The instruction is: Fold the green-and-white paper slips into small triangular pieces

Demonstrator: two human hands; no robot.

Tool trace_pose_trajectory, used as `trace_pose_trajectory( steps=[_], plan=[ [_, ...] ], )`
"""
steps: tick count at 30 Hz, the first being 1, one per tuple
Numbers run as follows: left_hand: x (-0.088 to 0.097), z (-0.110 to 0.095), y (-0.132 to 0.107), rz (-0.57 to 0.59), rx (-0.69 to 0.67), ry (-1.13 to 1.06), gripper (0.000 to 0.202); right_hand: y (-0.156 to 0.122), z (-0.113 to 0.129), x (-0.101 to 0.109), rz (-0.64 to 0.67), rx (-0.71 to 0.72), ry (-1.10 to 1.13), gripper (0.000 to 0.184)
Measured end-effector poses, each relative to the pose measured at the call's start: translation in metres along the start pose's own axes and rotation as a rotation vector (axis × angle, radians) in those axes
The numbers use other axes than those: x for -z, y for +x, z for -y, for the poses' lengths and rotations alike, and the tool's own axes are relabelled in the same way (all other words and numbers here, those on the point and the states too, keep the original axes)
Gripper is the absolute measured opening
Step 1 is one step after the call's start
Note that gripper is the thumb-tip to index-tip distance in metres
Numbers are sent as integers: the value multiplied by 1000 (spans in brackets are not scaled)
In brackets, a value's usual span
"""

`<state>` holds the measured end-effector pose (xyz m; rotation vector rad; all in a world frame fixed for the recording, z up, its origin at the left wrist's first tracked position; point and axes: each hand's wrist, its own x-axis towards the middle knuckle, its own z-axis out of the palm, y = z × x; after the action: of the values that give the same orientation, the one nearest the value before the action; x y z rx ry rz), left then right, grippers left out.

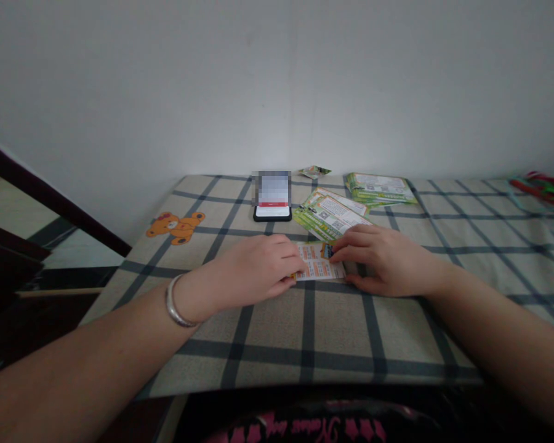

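Observation:
A small printed flyer (314, 266) with orange and white blocks of text lies flat on the checked tablecloth. My left hand (264, 268), with a silver bangle at the wrist, has its fingers curled on the flyer's left edge. On the opposite edge, my right hand (382, 259) grips with thumb and bent fingers. Just beyond, more flyers (325, 215) in green and white lie fanned out, partly behind my right hand. A folded paper piece (314, 171) in similar colours rests near the wall.
A phone (272, 195) with a lit screen stands at the back. Right of it sits a stack of flyers (381, 188). An orange bear sticker (175, 228) is at the left on the tablecloth (277, 351). Red and green strands (547, 191) lie far right. A wall (277, 86) borders the table.

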<state>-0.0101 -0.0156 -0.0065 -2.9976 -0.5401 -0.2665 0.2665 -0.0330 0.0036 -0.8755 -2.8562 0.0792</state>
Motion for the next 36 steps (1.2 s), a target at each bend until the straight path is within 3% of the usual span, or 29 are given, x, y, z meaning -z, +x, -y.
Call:
trace_pose_trajectory(
  steps=[16, 28, 36],
  plan=[
    [-4, -4, 2, -87, 21, 170, 9, 6, 5, -1, -48, 86, 16, 26],
    [-5, 6, 2, -128, 167, -102, 14, 5, 2, -5, -98, 115, 12, 30],
    [-5, 9, 2, -137, 99, -89, 13, 4, 2, -2, -149, 70, 49, 15]
  ],
)
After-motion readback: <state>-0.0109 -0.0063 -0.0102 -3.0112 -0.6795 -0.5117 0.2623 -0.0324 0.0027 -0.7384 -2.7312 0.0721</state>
